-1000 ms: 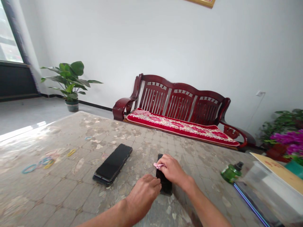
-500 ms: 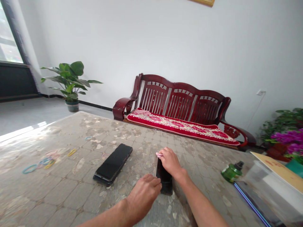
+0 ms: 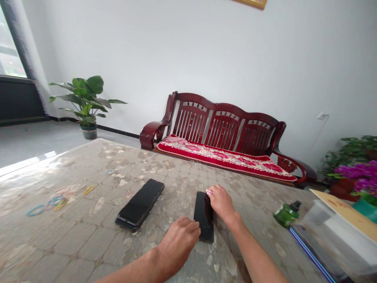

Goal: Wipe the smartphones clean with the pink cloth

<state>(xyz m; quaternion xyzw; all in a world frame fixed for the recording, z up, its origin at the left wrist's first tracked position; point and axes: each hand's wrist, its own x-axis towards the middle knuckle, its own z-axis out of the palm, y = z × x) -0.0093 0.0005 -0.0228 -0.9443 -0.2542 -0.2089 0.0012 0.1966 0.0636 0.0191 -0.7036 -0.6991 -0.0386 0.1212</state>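
A black phone (image 3: 203, 212) lies face up on the table in front of me. My left hand (image 3: 181, 239) has its fingers curled onto the phone's lower left edge, gripping it against the tabletop. At the phone's upper right edge is my right hand (image 3: 220, 200), closed around a small, soft-looking pink-and-white piece (image 3: 209, 192). Only a bit of that piece sticks out from the fingertips, and its kind cannot be made out. Further left, a second black phone (image 3: 141, 202) rests on another dark, flat thing.
Coloured elastic bands (image 3: 59, 202) lie on the patterned tablecloth (image 3: 79, 239) at left. To the right are a green bottle (image 3: 285, 215), a dark flat item with a blue edge (image 3: 316, 251) and a clear plastic box (image 3: 330, 232). Behind the table stands a wooden bench (image 3: 224, 118).
My right hand has moved right across the phone's top end to its right edge, uncovering more of the screen. The left hand keeps its place at the lower left edge.
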